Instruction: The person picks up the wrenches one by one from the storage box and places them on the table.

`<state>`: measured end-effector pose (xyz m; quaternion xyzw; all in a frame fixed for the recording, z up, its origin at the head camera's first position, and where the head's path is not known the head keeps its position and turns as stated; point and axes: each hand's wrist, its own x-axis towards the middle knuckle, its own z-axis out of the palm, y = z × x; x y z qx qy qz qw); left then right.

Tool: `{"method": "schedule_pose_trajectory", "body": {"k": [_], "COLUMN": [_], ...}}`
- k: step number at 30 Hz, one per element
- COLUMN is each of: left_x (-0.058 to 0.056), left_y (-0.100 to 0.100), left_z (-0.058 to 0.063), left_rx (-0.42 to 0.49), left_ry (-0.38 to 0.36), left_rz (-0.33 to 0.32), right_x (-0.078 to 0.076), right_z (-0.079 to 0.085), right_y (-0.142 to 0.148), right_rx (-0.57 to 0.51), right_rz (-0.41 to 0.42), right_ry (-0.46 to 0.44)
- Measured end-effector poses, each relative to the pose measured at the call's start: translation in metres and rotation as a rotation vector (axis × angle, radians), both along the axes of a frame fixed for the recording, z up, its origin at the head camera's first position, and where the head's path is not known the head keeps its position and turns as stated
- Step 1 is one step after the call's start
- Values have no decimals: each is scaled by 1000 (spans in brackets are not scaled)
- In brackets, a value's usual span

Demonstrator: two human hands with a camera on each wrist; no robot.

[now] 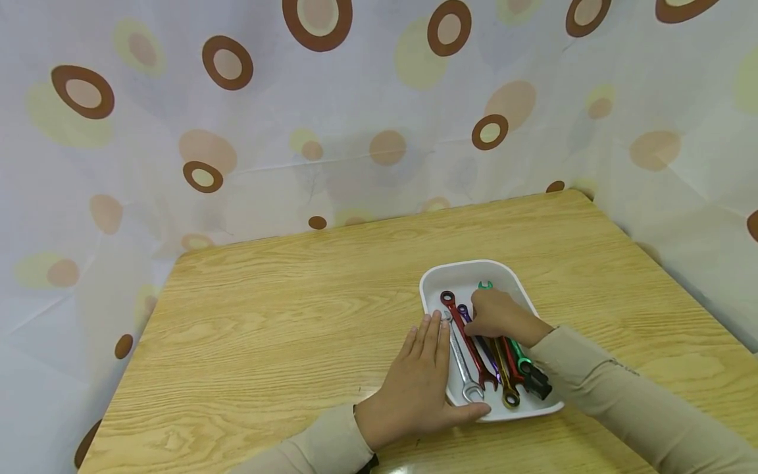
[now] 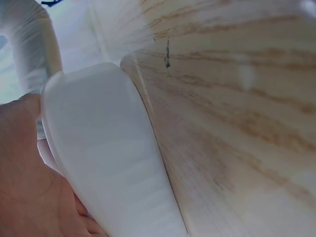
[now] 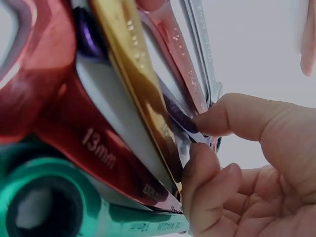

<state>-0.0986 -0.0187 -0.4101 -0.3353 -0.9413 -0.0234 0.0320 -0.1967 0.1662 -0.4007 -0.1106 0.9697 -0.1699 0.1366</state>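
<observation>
A white plastic tray point(image 1: 468, 271) holds several combination wrenches. My left hand point(image 1: 414, 382) lies along its left side with straight fingers, the thumb stretched over the near rim; in the left wrist view that hand point(image 2: 29, 173) touches the tray wall point(image 2: 108, 128). My right hand point(image 1: 497, 315) reaches into the tray, fingers curled. In the right wrist view its thumb and fingertips pinch the purple wrench point(image 3: 175, 106), close beside the gold wrench point(image 3: 143, 89). A silver wrench point(image 1: 460, 362) and a red wrench point(image 1: 469, 342) lie left of it; a green wrench point(image 1: 521, 355) lies right.
Another red wrench point(image 3: 98, 143), marked 13mm, lies between the gold and green ones. A small black piece point(image 1: 537, 382) sits at the tray's near right corner. The tray stands on a wood-grain table point(image 1: 266, 329), with patterned cloth point(image 1: 355, 118) behind it.
</observation>
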Motion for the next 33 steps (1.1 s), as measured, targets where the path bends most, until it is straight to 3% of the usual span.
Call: {"method": "schedule_pose_trajectory", "body": {"k": [13, 18, 25, 33], "left_x": [0, 0, 0, 0], "left_y": [0, 0, 0, 0], "left_z": [-1, 0, 0, 2], "left_rx": [-21, -22, -20, -18], "left_ry": [1, 7, -4, -5], "left_rz": [0, -4, -5, -2], "right_x": [0, 0, -2, -6], "right_z": [7, 6, 5, 16], "right_y": [4, 5, 7, 8], "right_rx": [-117, -237, -427, -533], "right_rz": [85, 97, 51, 59], "right_ry": [-41, -113, -244, -229]}}
